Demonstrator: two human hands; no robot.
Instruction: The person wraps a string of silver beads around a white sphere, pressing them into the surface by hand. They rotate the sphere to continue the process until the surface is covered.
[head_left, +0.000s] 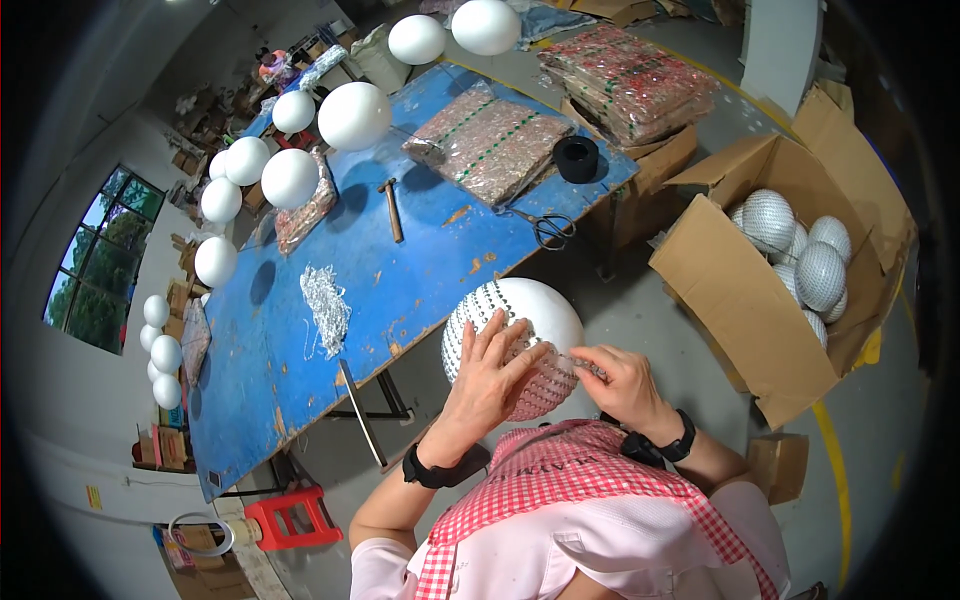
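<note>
A large white ball [545, 310] rests against my apron, its left and lower parts wrapped in rows of silvery beads [465, 345]. My left hand [487, 375] lies over the beaded side, fingers spread and pressed on the rows. At the ball's right side my right hand [622, 383] is closed, thumb and forefinger pinching what looks like a bead strand [590, 368] that meets the surface. The palm hides the rest of that strand. Loose on the blue table [410, 270] is a tangled heap of silvery bead strands [326, 308].
Scissors [545, 229], a hammer [392, 212], a black tape roll [576, 159] and a plastic-wrapped pack [487, 143] lie on the table. Several plain white balls [354, 116] are along its far edge. Right, an open carton [745, 310] holds beaded balls [820, 277]. A red stool [294, 520] stands lower left.
</note>
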